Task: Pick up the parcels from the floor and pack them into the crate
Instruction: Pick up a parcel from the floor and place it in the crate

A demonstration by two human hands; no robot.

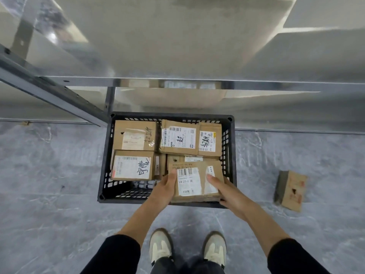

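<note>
Parcels fill most of the black crate (230, 155) in front of you: four cardboard boxes lie flat inside, two along the far wall and two nearer, their white labels facing up. You hold a fifth parcel (194, 181) over the near right corner of the crate, tilted slightly, its barcode label toward you. Your left hand (165, 189) grips its left edge, thumb on top and fingers underneath. Your right hand (227, 191) takes the right edge, thumb lying across the label; both grips are pressed on the cardboard, pinching the parcel between them. Whether its underside already touches the box below, you cannot tell from this view.

One more parcel (291, 190) lies on the grey marbled floor (59, 214) to your right, well apart from the crate, with a torn spot on its top face. The near left part of the crate shows bare slotted bottom. Beyond the crate stands a metal shelf rack (177, 80). Your shoes (161, 248) show at the lower edge, toes pointing at the crate.
</note>
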